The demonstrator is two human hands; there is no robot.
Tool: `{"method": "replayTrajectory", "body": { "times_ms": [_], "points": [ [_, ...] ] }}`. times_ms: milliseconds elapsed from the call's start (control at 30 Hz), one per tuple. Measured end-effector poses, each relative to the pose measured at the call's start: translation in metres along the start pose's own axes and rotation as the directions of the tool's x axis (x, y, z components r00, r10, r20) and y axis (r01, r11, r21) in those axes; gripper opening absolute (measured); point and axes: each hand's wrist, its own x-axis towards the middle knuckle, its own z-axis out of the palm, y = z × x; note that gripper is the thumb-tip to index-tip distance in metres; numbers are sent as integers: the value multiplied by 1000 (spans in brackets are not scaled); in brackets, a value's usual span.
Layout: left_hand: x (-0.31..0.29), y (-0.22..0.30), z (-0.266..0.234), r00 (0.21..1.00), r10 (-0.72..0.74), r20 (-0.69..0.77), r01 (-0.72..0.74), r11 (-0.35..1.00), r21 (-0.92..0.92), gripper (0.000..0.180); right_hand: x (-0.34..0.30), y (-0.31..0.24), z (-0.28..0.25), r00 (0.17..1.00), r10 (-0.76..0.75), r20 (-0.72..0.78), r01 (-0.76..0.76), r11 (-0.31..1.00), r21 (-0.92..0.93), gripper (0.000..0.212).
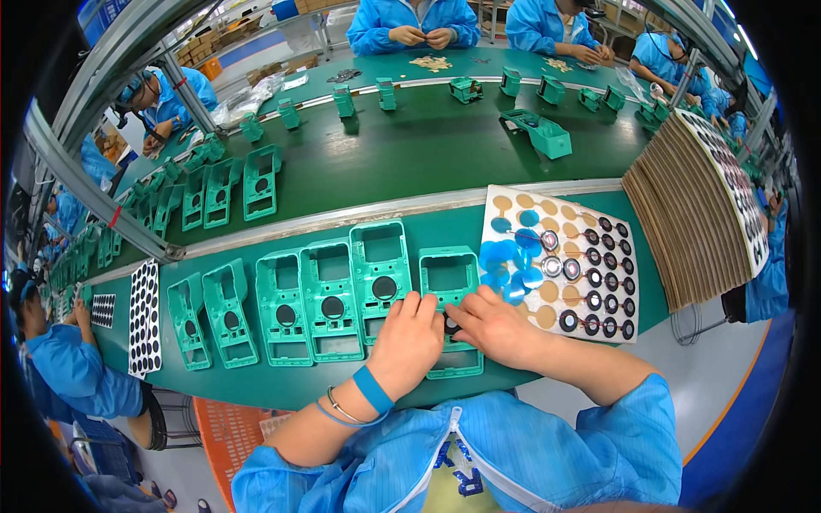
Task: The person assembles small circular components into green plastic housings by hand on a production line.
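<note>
Close in front of me lies a green plastic housing (450,272) with a large rectangular opening at its far end. My left hand (412,335) grips its left side, the fingers bent together at the middle. From the right, my right hand (494,327) has its fingers curled and pressed at the same spot. A dark round part (451,325) shows partly between the hands, mostly covered by fingers. To the left stands a row of like housings, such as one (382,274) with a black disc (384,288) set in it.
At right lies a cardboard sheet (513,201) with round speakers (610,282) and blue film discs (505,261). Beyond it rises a stack of such sheets (684,214). A conveyor belt (359,154) carries more green housings. Co-workers sit across and leftward; an orange basket (224,436) stands below.
</note>
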Motion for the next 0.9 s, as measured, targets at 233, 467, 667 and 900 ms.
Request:
{"method": "replayTrajectory", "body": {
  "times_ms": [233,467,667,900],
  "points": [
    [-4,-6,13,997,-62,-49,53,983,-179,14,-1,0,3,1000,-1,-19,0,1000,-7,46],
    [0,-2,6,999,-55,-3,53,987,-155,11,-3,-2,4,999,-8,-46,6,999,-45,45],
    [-1,-3,9,998,-31,-60,24,994,-103,11,-5,-6,4,1000,-5,-30,3,998,-64,47],
    [-1,-2,10,997,-54,-50,47,991,-128,11,-12,-14,-2,1000,-15,20,17,995,-103,51]
  ]
}}
